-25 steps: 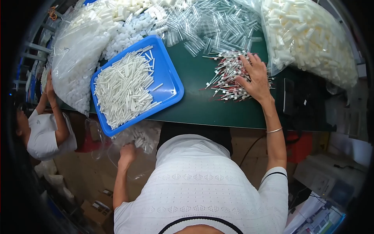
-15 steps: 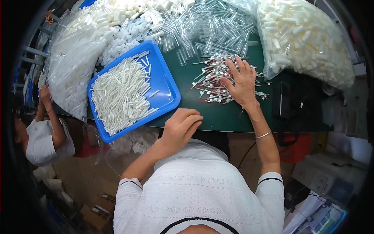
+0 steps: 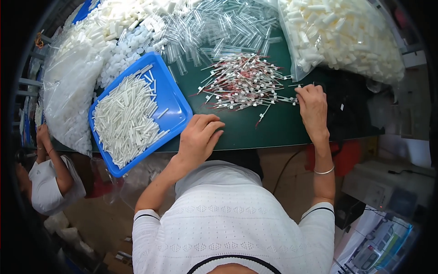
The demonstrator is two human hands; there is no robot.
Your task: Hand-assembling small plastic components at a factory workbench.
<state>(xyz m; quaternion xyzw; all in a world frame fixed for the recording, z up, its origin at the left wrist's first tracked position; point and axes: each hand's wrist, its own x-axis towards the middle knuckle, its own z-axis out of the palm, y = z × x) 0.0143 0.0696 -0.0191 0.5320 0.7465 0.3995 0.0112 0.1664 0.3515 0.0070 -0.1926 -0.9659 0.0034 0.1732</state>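
A loose pile of thin sticks with small white tabs and red parts (image 3: 244, 82) lies on the green table. At its right edge, my right hand (image 3: 312, 109) is closed, fingertips together beside the outermost sticks. Whatever is pinched there is too small to make out. My left hand (image 3: 198, 137) hovers over the table's front edge, fingers curled and thumb near the forefinger; the inside of its grip is hidden. Just left of that hand is a blue tray (image 3: 175, 109), tilted over the table edge and holding many short white tubes (image 3: 127, 116).
Clear plastic tubes (image 3: 223, 27) are heaped at the back. A bag of cream-coloured cylinders (image 3: 337, 36) stands back right, and a bag of white pieces (image 3: 68, 91) at the left. Beyond it another person (image 3: 52, 178) works. Dark objects (image 3: 346, 105) lie right of my right hand.
My right hand has left the top of the pile, moving right to its edge, and its spread fingers have closed. The pile lies more spread out. My left hand stays curled near the tray.
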